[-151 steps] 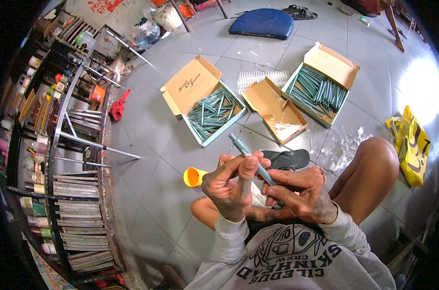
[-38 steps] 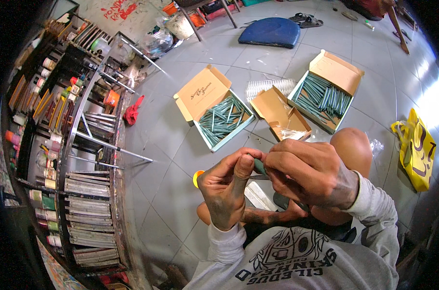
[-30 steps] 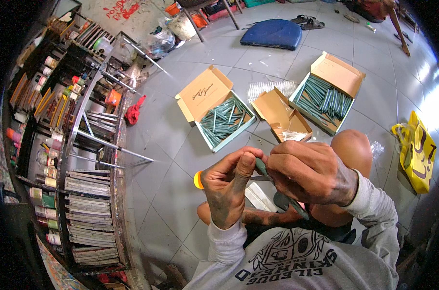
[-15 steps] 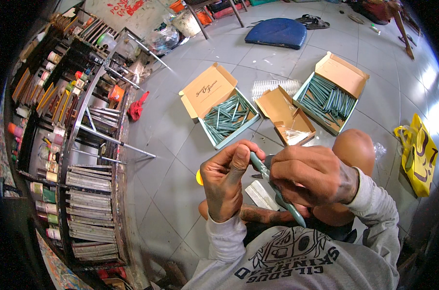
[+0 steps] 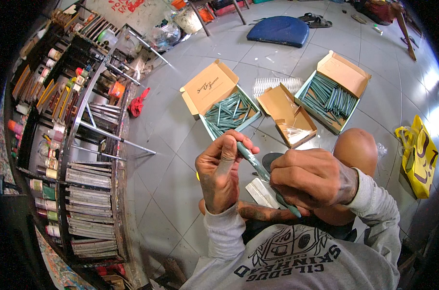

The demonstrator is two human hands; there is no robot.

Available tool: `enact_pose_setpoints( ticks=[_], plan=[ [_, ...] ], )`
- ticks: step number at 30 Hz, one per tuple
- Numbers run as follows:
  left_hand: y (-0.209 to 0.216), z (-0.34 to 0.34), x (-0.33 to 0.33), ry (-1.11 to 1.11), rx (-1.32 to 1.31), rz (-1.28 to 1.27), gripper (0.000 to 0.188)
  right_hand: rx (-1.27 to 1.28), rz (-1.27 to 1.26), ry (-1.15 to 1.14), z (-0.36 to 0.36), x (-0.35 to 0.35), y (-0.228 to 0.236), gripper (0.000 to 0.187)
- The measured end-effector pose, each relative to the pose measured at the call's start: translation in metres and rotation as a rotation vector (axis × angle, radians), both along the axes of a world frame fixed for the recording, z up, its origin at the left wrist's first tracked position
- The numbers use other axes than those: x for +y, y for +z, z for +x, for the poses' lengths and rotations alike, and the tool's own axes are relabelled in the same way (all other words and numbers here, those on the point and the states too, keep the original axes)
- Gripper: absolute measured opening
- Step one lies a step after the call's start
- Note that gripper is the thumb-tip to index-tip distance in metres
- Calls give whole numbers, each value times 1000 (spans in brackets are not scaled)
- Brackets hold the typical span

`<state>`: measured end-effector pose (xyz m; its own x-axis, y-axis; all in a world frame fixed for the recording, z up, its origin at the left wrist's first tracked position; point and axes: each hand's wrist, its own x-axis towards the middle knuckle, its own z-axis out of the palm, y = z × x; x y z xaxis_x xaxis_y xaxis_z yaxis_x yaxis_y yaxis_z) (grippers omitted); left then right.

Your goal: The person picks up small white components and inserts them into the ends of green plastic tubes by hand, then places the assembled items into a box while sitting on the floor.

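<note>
A slim green pen (image 5: 251,158) with pale marks on its barrel slants between my hands, in front of my chest. My left hand (image 5: 219,174) pinches its upper end between thumb and fingers. Around the lower part, the fingers of my right hand (image 5: 311,176) are closed, and the pen's other end pokes out below them. A whitish oblong block (image 5: 263,193) lies beneath, partly hidden by my hands and leg. Beyond are an open box (image 5: 195,94) on the left and another open box (image 5: 345,70) on the right, both full of similar green pens.
Between the boxes sits a smaller open carton (image 5: 277,99) with thin clear pieces, beside a ribbed clear plastic tray (image 5: 276,86). A crowded shelf (image 5: 62,181) and a metal frame (image 5: 115,138) line the left. A blue cushion (image 5: 279,31) lies ahead; a yellow bag (image 5: 417,157) is at right.
My left hand has shifted slightly up and left with the pen's upper end, and more of the barrel shows between my hands. The pen's lower end has risen a little.
</note>
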<state>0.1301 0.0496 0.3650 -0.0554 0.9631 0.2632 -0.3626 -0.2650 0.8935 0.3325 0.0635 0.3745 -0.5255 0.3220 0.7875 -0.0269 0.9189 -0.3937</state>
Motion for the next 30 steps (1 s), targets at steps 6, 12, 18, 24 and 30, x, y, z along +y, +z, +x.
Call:
enact_pose_setpoints(
  ticks=[6,12,18,24,30],
  plan=[
    [-2,-5,7,43,-52,22,26,-4,63,9,-2,1,1,19],
    [-1,-10,13,77,-66,20,25,-18,87,44,-1,5,-3,19],
    [-3,-16,16,85,-105,50,24,-38,77,56,0,2,-1,18],
    [-3,-20,21,72,-116,105,24,-35,101,36,-1,0,-5,18],
    [-4,-23,24,99,-140,145,22,-125,189,-6,2,-2,-2,23]
  ],
)
